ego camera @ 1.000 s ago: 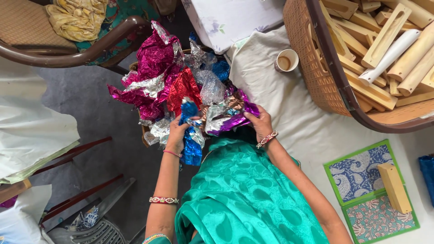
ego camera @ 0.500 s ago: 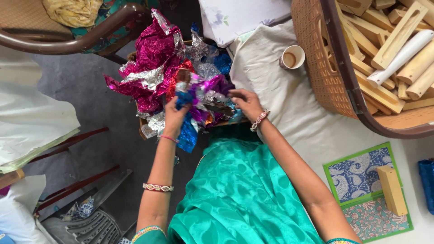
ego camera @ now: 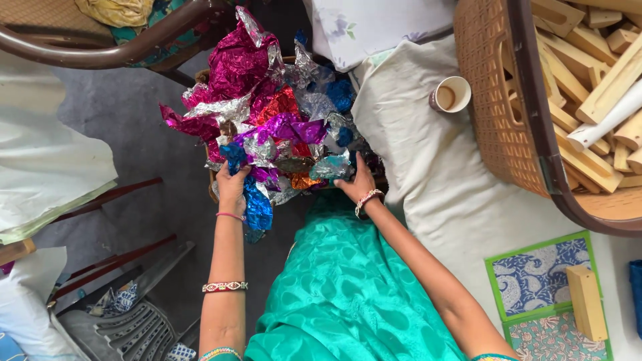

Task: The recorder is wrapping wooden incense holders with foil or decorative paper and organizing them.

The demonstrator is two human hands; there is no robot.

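Far left: a curved dark wooden chair arm (ego camera: 120,50) with a yellow cloth (ego camera: 117,10) on the seat beyond it. Below it, pale folded sheets (ego camera: 47,167) lie at the left edge.

Near left: a grey plastic chair (ego camera: 134,327), partly in view, on the grey floor.

Centre: a heap of crumpled foil sheets (ego camera: 267,113), magenta, red, silver, purple, blue and orange, piled in a low container whose rim barely shows; its kind cannot be told. A loose blue foil strip (ego camera: 257,207) hangs from the near left edge of the heap.

Left hand (ego camera: 233,188): at the near left edge of the heap, fingers curled closed on the top of the blue foil strip. Pink bangle at the wrist.

Right hand (ego camera: 358,184): at the near right edge of the heap, fingers spread and pressed onto the foil, thumb apart. Beaded bangle at the wrist.

Near centre: teal patterned garment (ego camera: 348,294) over the person's lap.

Right of centre: a paper cup (ego camera: 451,95), upright on a white cushion (ego camera: 435,174), a little brown liquid inside.

Far right: a tan woven plastic basket (ego camera: 495,100) filled with pale wooden blocks (ego camera: 588,73) and one white roll (ego camera: 612,120).

Near right: two green-bordered patterned cards (ego camera: 535,281), one blue and white, one floral; a yellowish wooden block (ego camera: 587,301) lies across them.
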